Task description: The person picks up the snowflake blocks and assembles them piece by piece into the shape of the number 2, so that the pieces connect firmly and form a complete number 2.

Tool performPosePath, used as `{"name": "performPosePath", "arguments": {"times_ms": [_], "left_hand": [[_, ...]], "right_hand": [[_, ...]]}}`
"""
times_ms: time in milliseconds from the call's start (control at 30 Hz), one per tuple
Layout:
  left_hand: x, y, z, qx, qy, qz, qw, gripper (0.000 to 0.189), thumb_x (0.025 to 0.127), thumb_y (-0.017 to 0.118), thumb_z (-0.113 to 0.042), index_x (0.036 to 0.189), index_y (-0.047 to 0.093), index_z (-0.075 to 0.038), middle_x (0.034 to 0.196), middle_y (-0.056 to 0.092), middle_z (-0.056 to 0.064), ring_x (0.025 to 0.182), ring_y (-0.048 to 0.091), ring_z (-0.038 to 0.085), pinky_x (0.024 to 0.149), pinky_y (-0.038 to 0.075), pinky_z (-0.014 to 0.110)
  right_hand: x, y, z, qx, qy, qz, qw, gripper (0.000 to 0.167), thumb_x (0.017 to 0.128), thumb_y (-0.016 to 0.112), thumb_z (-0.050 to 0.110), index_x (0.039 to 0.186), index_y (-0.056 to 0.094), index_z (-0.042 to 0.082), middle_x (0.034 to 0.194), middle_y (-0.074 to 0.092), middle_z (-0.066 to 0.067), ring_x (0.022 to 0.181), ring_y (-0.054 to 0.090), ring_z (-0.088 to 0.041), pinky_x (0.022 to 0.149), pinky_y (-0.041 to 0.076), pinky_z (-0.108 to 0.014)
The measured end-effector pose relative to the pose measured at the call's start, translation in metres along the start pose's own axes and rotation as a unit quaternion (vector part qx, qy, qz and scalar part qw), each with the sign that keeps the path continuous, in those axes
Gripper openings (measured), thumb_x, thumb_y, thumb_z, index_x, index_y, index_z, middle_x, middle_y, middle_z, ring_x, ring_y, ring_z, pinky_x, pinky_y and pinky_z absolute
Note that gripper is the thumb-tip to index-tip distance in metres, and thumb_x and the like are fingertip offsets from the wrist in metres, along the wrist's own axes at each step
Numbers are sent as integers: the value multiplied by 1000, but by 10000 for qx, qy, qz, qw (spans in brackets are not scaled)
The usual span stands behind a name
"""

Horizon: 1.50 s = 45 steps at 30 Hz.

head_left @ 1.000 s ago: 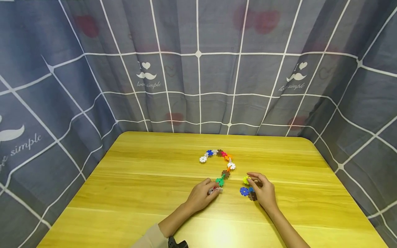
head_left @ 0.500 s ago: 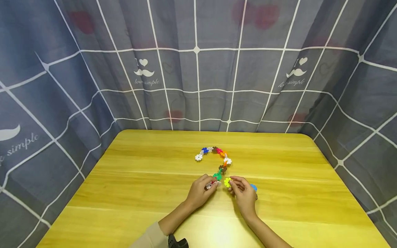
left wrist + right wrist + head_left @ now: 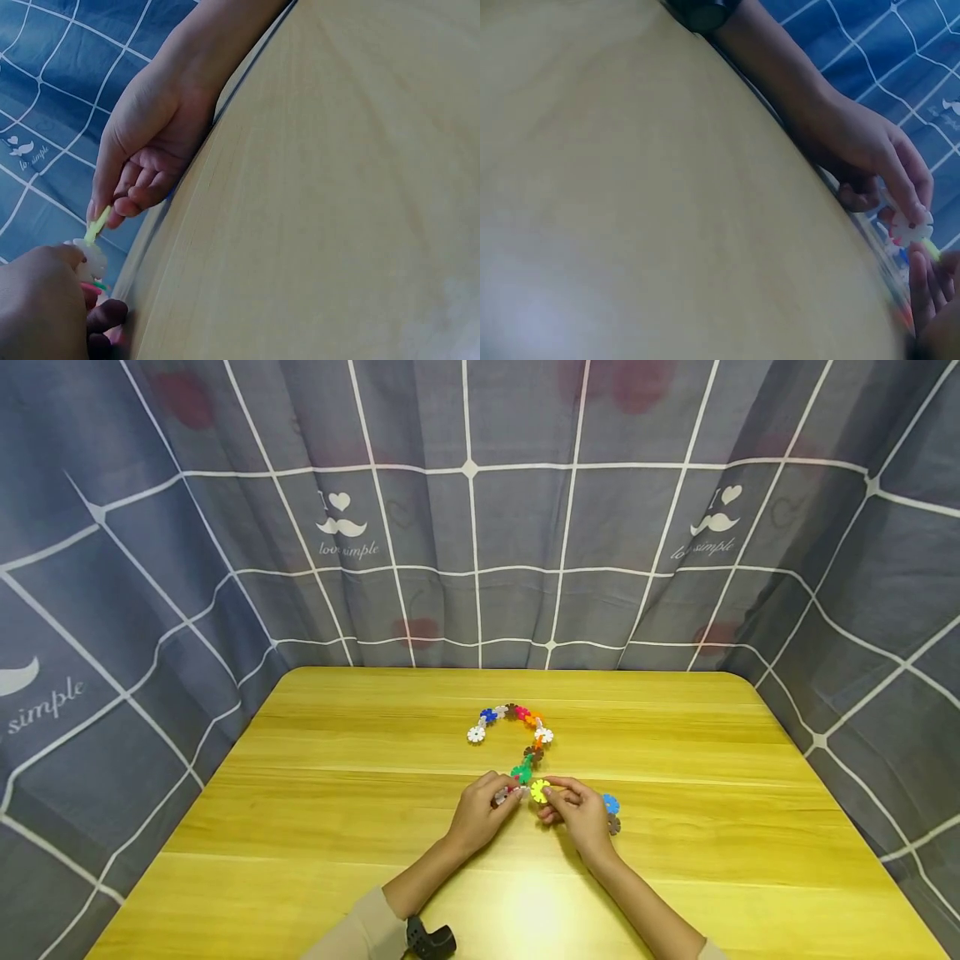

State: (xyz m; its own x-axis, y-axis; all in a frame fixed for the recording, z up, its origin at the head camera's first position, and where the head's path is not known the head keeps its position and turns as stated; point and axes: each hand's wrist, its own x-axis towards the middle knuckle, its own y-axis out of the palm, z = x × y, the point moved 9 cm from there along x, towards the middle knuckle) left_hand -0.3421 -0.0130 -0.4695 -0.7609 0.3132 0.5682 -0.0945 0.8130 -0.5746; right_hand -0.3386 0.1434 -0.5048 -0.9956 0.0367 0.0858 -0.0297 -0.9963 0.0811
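Observation:
A chain of notched plastic snowflake discs in several colours curves across the table, its green disc (image 3: 522, 773) close to my left hand (image 3: 477, 814). That hand pinches the white disc (image 3: 913, 229) at the chain's near end between thumb and fingers. Between the thumb and forefinger of my right hand (image 3: 581, 825) is a yellow snowflake disc (image 3: 539, 791). In the left wrist view the yellow disc's edge meets the white disc (image 3: 91, 259); whether their notches interlock I cannot tell. Fingers partly hide the chain's near end.
A light blue disc (image 3: 611, 803) and a brown disc (image 3: 613, 824) lie just right of my right hand. The wooden table (image 3: 337, 752) is bounded by a grey checked curtain (image 3: 517, 535) at the back and sides. A black wrist device (image 3: 431, 938) is on the left forearm.
My right hand has carried the yellow disc left from beside the loose discs to the white disc. The left hand keeps its grip at the chain's end. The head view has tilted slightly.

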Motion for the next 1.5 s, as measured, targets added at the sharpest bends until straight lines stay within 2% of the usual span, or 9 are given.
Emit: {"name": "performPosePath", "arguments": {"times_ms": [233, 567, 667, 800, 933, 1133, 1333, 1500], "left_hand": [[-1, 5, -2, 228, 109, 356, 9990, 8, 89, 62, -22, 87, 65, -16, 77, 52, -8, 62, 42, 4, 54, 39, 17], [-4, 10, 1, -261, -69, 720, 9970, 11, 92, 57, -21, 85, 60, -14, 80, 49, -6, 60, 45, 1, 54, 43, 17], [-5, 11, -2, -76, 39, 835, 9965, 11, 94, 54, -22, 89, 60, -14, 83, 50, -5, 63, 45, 2, 56, 42, 16], [-4, 12, -9, 362, 376, 956, 9941, 12, 96, 51, -23, 93, 59, -14, 84, 52, -6, 68, 44, 4, 58, 40, 16], [-3, 11, -13, 540, 636, 909, 9924, 9, 95, 53, -21, 90, 58, -15, 79, 50, -7, 64, 41, 3, 55, 37, 14], [-5, 10, -18, 856, 960, 738, 9889, 8, 92, 58, -20, 84, 56, -16, 72, 42, -8, 57, 33, 1, 49, 29, 11], [-8, 13, -22, 1348, 1137, 584, 9826, 13, 91, 59, -22, 81, 52, -17, 70, 38, -7, 52, 25, 1, 46, 21, 10], [-9, 12, -24, 1431, 1233, 475, 9809, 15, 91, 60, -21, 80, 50, -16, 69, 37, -6, 51, 23, 1, 44, 18, 11]], "right_hand": [[8, 2, -9, -364, 444, 510, 9970, 23, 85, 65, 5, 106, 64, -5, 70, 63, -21, 55, 62, -23, 52, 53, -31], [11, 7, -18, -268, 838, 1084, 9902, 26, 87, 62, 4, 108, 59, -9, 76, 66, -17, 60, 64, -21, 57, 54, -31], [11, 8, -20, -143, 923, 1168, 9888, 28, 87, 62, 6, 110, 58, -10, 79, 66, -15, 62, 64, -20, 59, 54, -31], [11, 8, -21, 87, 1046, 1134, 9880, 33, 88, 63, 10, 112, 57, -11, 82, 67, -13, 63, 63, -17, 59, 54, -27], [11, 7, -20, 160, 1139, 1091, 9874, 33, 87, 64, 10, 112, 58, -10, 80, 67, -12, 61, 62, -16, 56, 52, -25], [11, 10, -18, -52, 1093, 1463, 9832, 31, 88, 62, 7, 112, 57, -11, 79, 66, -14, 60, 62, -16, 57, 53, -26], [12, 11, -17, -251, 1043, 1638, 9806, 31, 88, 61, 8, 112, 55, -12, 77, 65, -16, 60, 62, -16, 57, 53, -27], [11, 15, -16, -204, 972, 1628, 9817, 30, 88, 61, 6, 111, 55, -13, 77, 65, -18, 61, 64, -18, 59, 54, -29]]}}
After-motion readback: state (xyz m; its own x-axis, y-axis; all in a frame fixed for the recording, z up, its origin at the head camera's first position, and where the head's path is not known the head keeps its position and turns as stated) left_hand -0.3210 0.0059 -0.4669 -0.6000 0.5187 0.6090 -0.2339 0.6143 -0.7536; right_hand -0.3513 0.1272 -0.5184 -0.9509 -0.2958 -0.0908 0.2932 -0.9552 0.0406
